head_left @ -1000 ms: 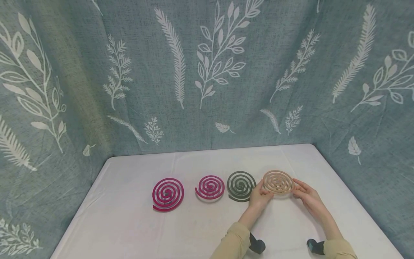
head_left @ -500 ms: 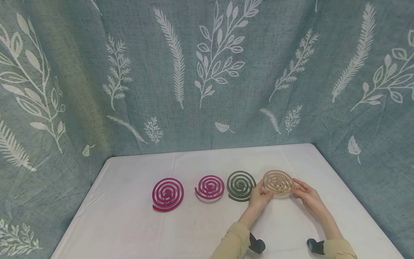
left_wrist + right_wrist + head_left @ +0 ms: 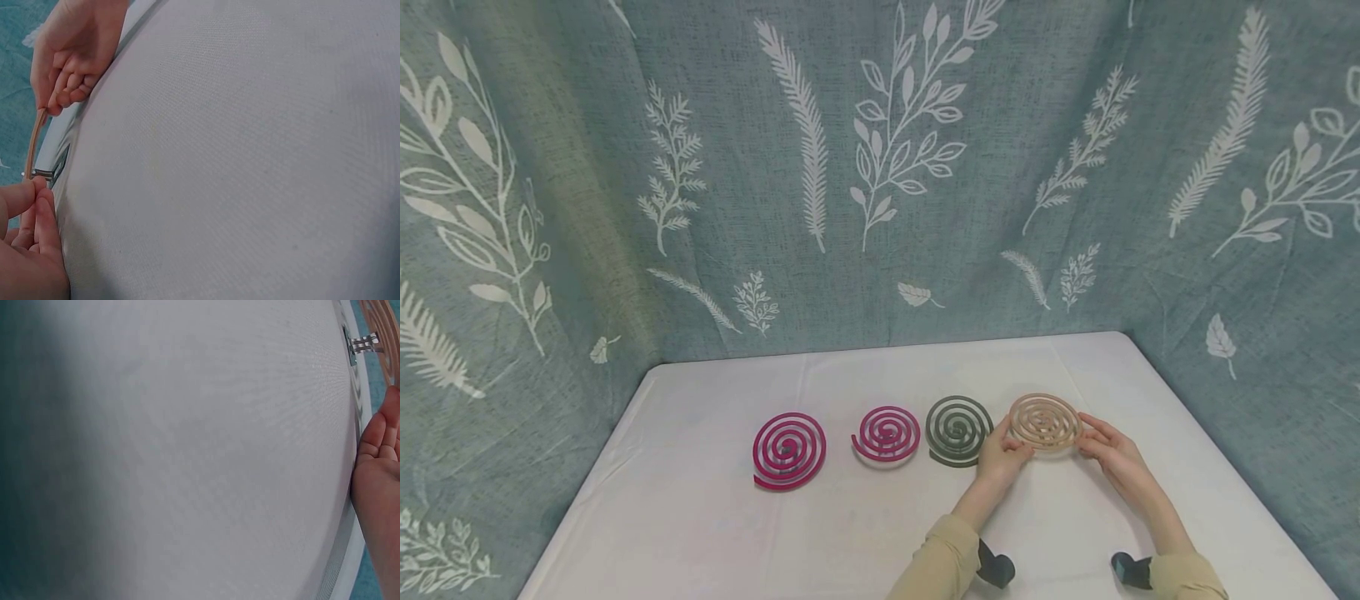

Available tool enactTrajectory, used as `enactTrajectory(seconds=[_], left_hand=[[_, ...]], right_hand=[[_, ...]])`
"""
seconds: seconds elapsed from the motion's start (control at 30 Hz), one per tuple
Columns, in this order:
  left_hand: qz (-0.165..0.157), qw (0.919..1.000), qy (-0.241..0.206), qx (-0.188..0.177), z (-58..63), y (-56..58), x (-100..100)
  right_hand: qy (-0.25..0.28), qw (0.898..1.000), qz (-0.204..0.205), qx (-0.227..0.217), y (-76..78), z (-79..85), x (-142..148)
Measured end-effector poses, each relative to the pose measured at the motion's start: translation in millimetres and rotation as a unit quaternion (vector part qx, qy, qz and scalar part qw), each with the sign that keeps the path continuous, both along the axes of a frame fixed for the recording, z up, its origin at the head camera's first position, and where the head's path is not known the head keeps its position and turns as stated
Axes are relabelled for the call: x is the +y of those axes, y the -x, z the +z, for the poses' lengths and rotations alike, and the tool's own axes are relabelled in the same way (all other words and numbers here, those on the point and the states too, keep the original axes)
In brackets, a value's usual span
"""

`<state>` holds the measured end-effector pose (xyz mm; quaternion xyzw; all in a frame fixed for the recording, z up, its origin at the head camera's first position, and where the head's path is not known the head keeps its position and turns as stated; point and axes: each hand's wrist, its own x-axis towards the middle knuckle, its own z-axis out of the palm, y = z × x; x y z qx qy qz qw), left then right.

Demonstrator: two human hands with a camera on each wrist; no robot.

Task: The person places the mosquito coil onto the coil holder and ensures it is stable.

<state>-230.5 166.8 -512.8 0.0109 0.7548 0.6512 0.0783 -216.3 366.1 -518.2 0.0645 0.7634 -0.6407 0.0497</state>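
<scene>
Both hands hold a tan mosquito coil (image 3: 1034,402) level by its rim, at the right side of the white table. My left hand (image 3: 996,461) pinches its left edge between thumb and fingers. On the opposite edge, my right hand (image 3: 1118,463) pinches with thumb and fingertips. In the right wrist view a small metal stand (image 3: 367,344) sits beneath the coil (image 3: 381,325), between it and the tabletop. The left wrist view shows the coil (image 3: 34,142) edge-on. A dark green mosquito coil (image 3: 958,427) lies just left of my left hand, partly hidden by it.
Two magenta mosquito coils stand further left: a smaller one (image 3: 887,433) near the green coil and a larger one (image 3: 788,447) beyond it. The white table (image 3: 820,550) backs onto a blue-grey leaf-patterned curtain (image 3: 722,183). Beige sleeves (image 3: 943,557) and dark wrist devices (image 3: 996,568) are at the front.
</scene>
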Motion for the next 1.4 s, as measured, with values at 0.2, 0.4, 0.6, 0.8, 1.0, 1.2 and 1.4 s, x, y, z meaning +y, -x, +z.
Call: enactTrajectory(seconds=[0.2, 0.4, 0.6, 0.8, 1.0, 1.2, 1.4], left_hand=[[-0.008, 0.9996, -0.007, 0.027, -4.0, -0.7, -1.6], [-0.004, 0.9999, -0.01, 0.002, -1.5, -0.3, -1.3], [0.002, 1.0, 0.0, -0.009, 3.0, -1.8, -1.1], [0.001, 1.0, -0.002, -0.009, 0.2, -0.3, -0.3], [-0.002, 1.0, -0.007, -0.003, 0.8, -0.7, -0.5], [-0.001, 1.0, -0.002, -0.003, 2.8, -1.5, -1.1], [-0.001, 1.0, 0.0, -0.009, 1.7, -0.3, -0.4]], right_hand=[[-0.001, 1.0, 0.002, 0.0, -0.1, -0.9, 0.2], [0.0, 1.0, 0.004, 0.001, 0.4, -0.9, 0.0], [0.001, 1.0, 0.003, 0.004, -0.5, -1.4, -0.1], [0.001, 1.0, 0.004, 0.006, -1.0, -1.3, -0.1], [0.0, 1.0, 0.003, 0.006, -0.8, 0.0, -1.0], [0.006, 1.0, 0.004, 0.003, -0.3, 0.4, -0.5], [0.005, 1.0, 0.003, 0.0, 0.1, 0.3, -0.1]])
